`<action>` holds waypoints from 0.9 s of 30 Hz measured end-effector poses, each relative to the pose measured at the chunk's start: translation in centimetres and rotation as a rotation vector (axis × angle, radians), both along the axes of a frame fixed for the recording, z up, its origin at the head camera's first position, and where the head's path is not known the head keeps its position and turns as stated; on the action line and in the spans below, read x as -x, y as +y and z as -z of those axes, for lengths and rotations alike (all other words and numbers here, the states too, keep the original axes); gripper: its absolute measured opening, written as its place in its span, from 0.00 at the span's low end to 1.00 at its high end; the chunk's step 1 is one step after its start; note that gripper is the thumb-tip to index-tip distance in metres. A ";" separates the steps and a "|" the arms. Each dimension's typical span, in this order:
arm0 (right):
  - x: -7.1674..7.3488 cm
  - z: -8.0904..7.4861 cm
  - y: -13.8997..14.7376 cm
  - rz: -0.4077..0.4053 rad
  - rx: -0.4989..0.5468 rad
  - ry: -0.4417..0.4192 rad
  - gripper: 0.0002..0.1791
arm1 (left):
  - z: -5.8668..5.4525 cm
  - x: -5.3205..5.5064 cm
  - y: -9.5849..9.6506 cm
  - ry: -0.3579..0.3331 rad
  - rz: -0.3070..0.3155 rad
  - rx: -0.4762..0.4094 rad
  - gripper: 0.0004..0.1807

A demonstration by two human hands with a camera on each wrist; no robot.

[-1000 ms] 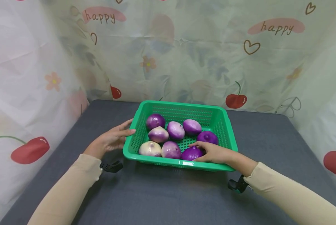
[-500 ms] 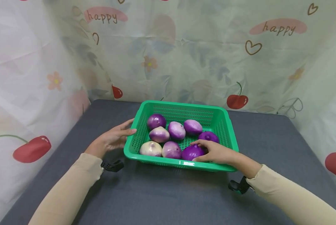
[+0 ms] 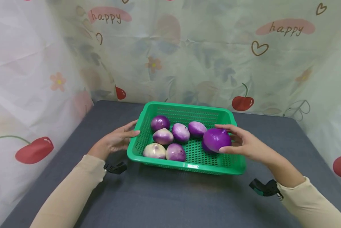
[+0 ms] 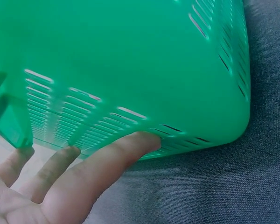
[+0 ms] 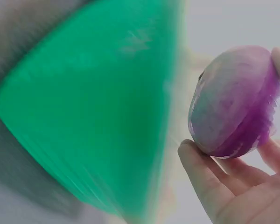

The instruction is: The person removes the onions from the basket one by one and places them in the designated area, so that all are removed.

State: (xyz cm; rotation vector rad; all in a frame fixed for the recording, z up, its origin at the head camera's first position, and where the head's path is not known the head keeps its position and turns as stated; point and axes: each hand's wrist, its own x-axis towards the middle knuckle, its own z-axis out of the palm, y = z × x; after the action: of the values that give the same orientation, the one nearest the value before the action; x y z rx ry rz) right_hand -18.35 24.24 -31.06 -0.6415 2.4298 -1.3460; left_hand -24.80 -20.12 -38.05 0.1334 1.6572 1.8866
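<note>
In the head view my right hand (image 3: pixel 247 144) grips a deep purple onion (image 3: pixel 216 139) between thumb and fingers, raised over the right end of a green plastic basket (image 3: pixel 170 162). The right wrist view shows that onion (image 5: pixel 238 102) resting against the fingers. It overlaps another purple onion (image 3: pixel 206 148) lying behind it. My left hand (image 3: pixel 117 139) touches the basket's left end, its fingers fairly straight against the slotted outer wall (image 4: pixel 130 79) in the left wrist view. Several purple and whitish onions (image 3: pixel 154 151) lie in the left and middle of the basket.
The basket stands on a dark grey table (image 3: pixel 164 199). A patterned curtain (image 3: pixel 184 63) hangs behind and at both sides. A thin cable (image 3: pixel 300 107) shows at the back right corner. Each wrist wears a black camera mount (image 3: pixel 263 187).
My right hand has lifted the deep purple onion from the basket's front right and carried it up and to the right. The left hand stays at the basket's left end.
</note>
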 end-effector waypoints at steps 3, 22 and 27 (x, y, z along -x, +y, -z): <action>-0.3 -1.3 1.8 0.078 0.011 0.089 0.38 | -0.1 0.0 0.0 0.005 0.002 0.002 0.40; 2.9 1.3 8.2 0.594 -0.164 0.176 0.48 | -0.1 0.1 0.1 0.010 0.005 0.002 0.41; 4.5 4.3 9.1 0.630 -0.179 0.144 0.51 | 0.1 0.2 0.1 0.008 -0.002 0.012 0.40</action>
State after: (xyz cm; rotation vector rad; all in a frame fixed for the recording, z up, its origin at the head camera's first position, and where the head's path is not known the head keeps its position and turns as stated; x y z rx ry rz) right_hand -22.89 33.33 -35.31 0.0972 2.9702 -1.2841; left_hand -24.99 -20.07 -38.14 0.1353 1.6740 1.8796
